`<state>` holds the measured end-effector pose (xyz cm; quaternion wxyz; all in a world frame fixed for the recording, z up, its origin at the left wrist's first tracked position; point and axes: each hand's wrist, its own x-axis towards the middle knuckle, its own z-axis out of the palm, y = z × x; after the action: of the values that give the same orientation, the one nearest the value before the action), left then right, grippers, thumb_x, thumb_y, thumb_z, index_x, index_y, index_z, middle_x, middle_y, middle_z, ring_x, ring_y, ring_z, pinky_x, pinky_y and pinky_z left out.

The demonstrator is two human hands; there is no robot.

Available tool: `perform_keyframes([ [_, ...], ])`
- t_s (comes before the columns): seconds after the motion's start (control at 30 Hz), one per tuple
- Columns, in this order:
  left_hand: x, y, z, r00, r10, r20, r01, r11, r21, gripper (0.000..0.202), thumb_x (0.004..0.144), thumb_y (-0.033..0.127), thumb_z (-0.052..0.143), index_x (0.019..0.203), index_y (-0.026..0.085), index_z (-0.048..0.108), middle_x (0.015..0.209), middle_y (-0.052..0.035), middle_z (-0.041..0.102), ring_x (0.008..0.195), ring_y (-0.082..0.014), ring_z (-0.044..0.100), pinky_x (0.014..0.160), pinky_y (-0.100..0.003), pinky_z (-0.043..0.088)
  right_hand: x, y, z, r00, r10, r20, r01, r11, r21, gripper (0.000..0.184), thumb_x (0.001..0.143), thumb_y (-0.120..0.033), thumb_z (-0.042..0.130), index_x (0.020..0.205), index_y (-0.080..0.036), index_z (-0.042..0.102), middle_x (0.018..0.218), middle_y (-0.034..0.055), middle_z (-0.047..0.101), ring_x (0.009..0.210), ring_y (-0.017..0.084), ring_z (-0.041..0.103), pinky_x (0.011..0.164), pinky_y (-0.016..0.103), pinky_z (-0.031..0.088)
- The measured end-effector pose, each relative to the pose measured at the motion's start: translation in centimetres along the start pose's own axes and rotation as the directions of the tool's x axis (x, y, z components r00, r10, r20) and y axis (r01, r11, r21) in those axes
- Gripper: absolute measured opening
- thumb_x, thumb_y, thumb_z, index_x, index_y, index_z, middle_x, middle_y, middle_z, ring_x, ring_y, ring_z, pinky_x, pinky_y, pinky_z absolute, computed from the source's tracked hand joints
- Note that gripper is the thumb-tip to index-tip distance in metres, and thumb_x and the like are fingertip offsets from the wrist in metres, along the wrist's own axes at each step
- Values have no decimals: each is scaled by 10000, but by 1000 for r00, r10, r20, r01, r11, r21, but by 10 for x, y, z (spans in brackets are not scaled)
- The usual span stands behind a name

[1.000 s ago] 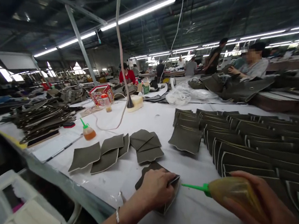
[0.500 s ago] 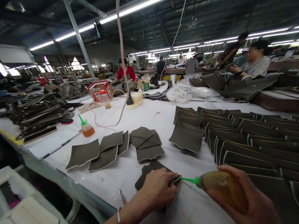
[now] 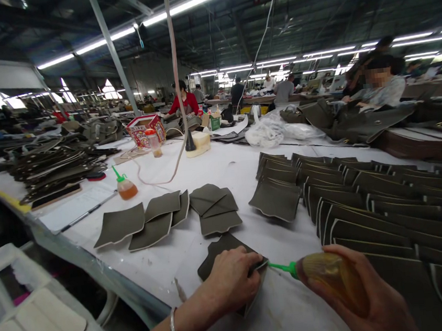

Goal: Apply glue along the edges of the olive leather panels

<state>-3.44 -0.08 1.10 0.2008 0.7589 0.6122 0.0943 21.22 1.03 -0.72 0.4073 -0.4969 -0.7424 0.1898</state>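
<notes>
1. In the head view, we are pressing the dark panel (image 3: 219, 250) onto the table (image 3: 287, 245) with our left hand (image 3: 236, 278), seemingly steadying its edge; whether the fingers are pinching, we cannot tell.
2. Our right hand (image 3: 376, 288) is clamping its fingers around the amber bottle (image 3: 331, 277), apparently aiming its green nozzle (image 3: 282, 268) at the panel's right corner.
3. Fanned panels (image 3: 367, 208) are bordering us rightward, bare tabletop lying between.

Two hands (image 3: 233, 280), two green-tipped bottles (image 3: 127, 189), one red-capped jar (image 3: 154, 145), one patterned red box (image 3: 137, 137), one pen (image 3: 87, 213) and one bracelet (image 3: 173, 324) show, with four dark panels (image 3: 119, 226) grouped leftmost, three visible mid-tabletop (image 3: 224, 160), and uncountably many at right.
</notes>
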Motion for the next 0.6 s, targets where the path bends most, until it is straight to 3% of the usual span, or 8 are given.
perform_keyframes([
  [0.2, -2, 0, 0, 1000, 29, 6, -29, 999, 12, 437, 824, 243, 466, 1212, 319, 653, 998, -47, 691, 889, -255, 663, 798, -359, 520, 1, -22, 2, 976, 217, -15, -213, 969, 123, 492, 823, -621, 619, 1158, -275, 521, 980, -20, 631, 823, 206, 637, 724, 298, 499],
  [0.3, -4, 1, -1, 1000, 19, 11, -19, 1000, 24, 440, 831, 253, 457, 1223, 315, 645, 996, -54, 684, 880, -263, 663, 790, -370, 521, -1, -21, 3, 971, 236, -39, -230, 967, 113, 498, 806, -623, 628, 1143, -268, 533, 975, -16, 625, 829, 208, 626, 732, 299, 485],
  [0.47, -5, 4, -4, 999, 21, 27, -22, 999, 40, 459, 825, 228, 443, 1238, 303, 629, 992, -61, 678, 864, -263, 664, 788, -376, 522, -4, -14, 2, 972, 234, 18, -234, 957, 173, 519, 779, -619, 654, 1127, -253, 538, 932, -10, 645, 766, 221, 641, 676, 303, 507],
  [0.6, -6, 5, -5, 999, 14, 41, -16, 999, 39, 474, 829, 220, 427, 1255, 300, 619, 1029, -66, 677, 892, -274, 662, 811, -395, 520, -1, -16, 1, 958, 280, -57, -271, 954, 128, 540, 776, -653, 638, 1145, -272, 533, 1051, 0, 610, 903, 239, 614, 786, 331, 476],
])
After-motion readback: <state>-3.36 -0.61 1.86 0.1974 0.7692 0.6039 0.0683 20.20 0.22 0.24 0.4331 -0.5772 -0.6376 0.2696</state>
